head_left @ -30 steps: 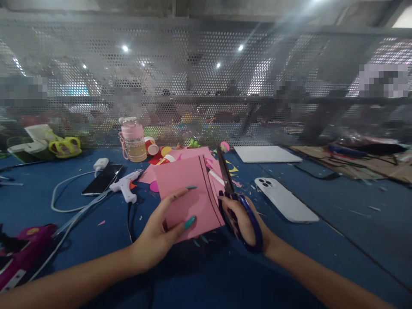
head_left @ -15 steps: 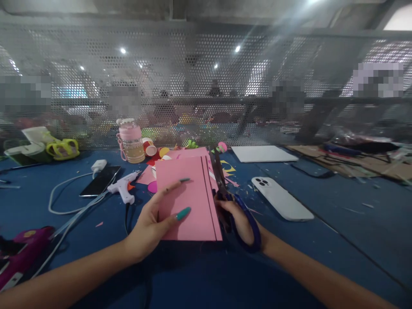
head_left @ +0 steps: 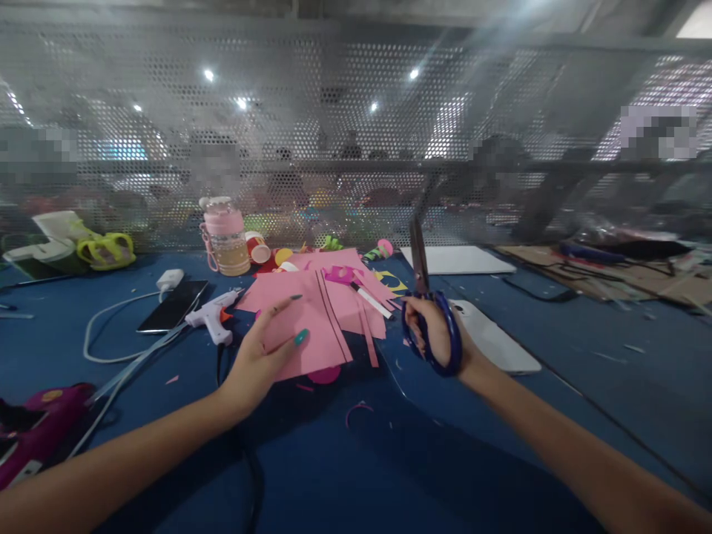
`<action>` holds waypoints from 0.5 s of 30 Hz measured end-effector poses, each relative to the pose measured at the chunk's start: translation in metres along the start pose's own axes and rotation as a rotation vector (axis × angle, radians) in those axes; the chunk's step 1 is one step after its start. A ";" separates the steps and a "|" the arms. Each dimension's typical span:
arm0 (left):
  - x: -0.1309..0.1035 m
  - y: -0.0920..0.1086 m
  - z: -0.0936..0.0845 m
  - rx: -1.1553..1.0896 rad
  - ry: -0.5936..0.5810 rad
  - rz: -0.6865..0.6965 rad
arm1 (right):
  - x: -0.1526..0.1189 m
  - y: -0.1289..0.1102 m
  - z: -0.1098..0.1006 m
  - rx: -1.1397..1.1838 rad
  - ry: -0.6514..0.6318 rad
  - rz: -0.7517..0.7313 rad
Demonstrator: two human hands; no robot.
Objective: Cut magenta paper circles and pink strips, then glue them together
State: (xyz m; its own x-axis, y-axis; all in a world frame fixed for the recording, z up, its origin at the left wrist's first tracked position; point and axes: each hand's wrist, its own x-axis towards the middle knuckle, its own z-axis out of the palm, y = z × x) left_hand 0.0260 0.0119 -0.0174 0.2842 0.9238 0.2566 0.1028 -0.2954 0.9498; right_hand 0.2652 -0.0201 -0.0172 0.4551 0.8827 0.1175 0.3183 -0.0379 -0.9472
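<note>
My left hand (head_left: pixel 261 363) grips a pink paper sheet (head_left: pixel 303 319) by its left side. Thumb and forefinger lie on top, while the other fingers are hidden below it. Two dark lines run down near the sheet's right edge. Through the blue handles of the scissors (head_left: pixel 420 259) goes my right hand (head_left: pixel 434 330), closed on them with the blades pointing up, apart from the paper. Between the hands, a narrow pink strip (head_left: pixel 368 337), a white marker with a dark tip (head_left: pixel 372 300) and more pink paper (head_left: pixel 356 315) lie on the table.
Left of the paper are a white glue gun (head_left: pixel 213 315), a black phone (head_left: pixel 172 305) and a pink-topped bottle (head_left: pixel 225 237). To the right lie a white phone (head_left: pixel 495 337) and a white sheet (head_left: pixel 459 259). A perforated metal screen (head_left: pixel 334 133) closes off the back.
The scissors have moved up and right, away from the paper's edge. My left hand has tilted the pink sheet and shifted it left, uncovering the strip and marker.
</note>
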 end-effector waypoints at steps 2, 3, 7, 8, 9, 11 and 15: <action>-0.001 -0.003 0.000 0.110 -0.032 0.011 | 0.008 -0.003 -0.009 -0.580 0.081 -0.054; -0.002 -0.004 0.000 0.151 -0.055 0.013 | 0.011 -0.003 -0.012 -0.696 0.088 -0.050; -0.003 -0.007 0.000 0.220 -0.147 -0.019 | 0.019 0.001 -0.020 -0.931 0.083 0.018; -0.003 -0.007 0.000 0.232 -0.164 -0.025 | 0.020 0.004 -0.020 -0.967 0.072 0.035; -0.002 -0.007 0.000 0.240 -0.176 -0.026 | 0.021 0.006 -0.020 -0.996 0.061 0.048; -0.002 -0.008 0.000 0.253 -0.180 -0.020 | 0.021 0.010 -0.020 -1.042 0.041 0.063; 0.000 -0.012 0.001 0.277 -0.173 -0.017 | 0.015 0.007 -0.015 -1.110 0.067 0.054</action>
State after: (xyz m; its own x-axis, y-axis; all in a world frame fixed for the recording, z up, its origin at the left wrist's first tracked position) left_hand 0.0253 0.0151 -0.0286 0.4353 0.8812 0.1846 0.3575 -0.3573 0.8629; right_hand 0.2873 -0.0139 -0.0175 0.5244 0.8412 0.1320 0.8485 -0.5034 -0.1631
